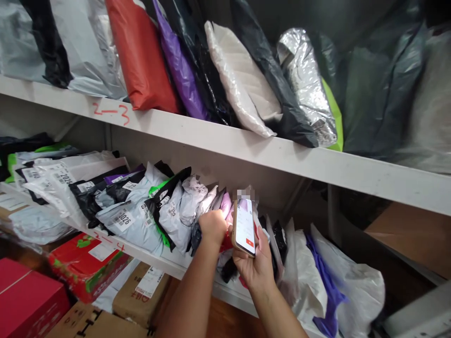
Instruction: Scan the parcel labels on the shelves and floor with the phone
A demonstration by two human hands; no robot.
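My right hand (256, 263) is wrapped round a smartphone (245, 225), its lit screen tilted up toward me with an orange button near the bottom. To its left my left hand (213, 228) is closed in among the upright parcels on the lower shelf. Its fingertips are turned away, so what they grip is hidden. A bright spot of light falls beside those fingers. Nearest the left hand stand a pink parcel (226, 204) and a crumpled white mailing bag (193, 199). Grey-white bags with printed number labels, such as one marked 3026 (123, 219), lean further left.
Above my hands runs the upper shelf's edge (197, 136), marked 2-3, bearing a red parcel (143, 56) and a silver one (310, 89). Below left are a red box (84, 263) and cardboard cartons (139, 293). Purple (326, 286) and white bags (362, 286) lean at right.
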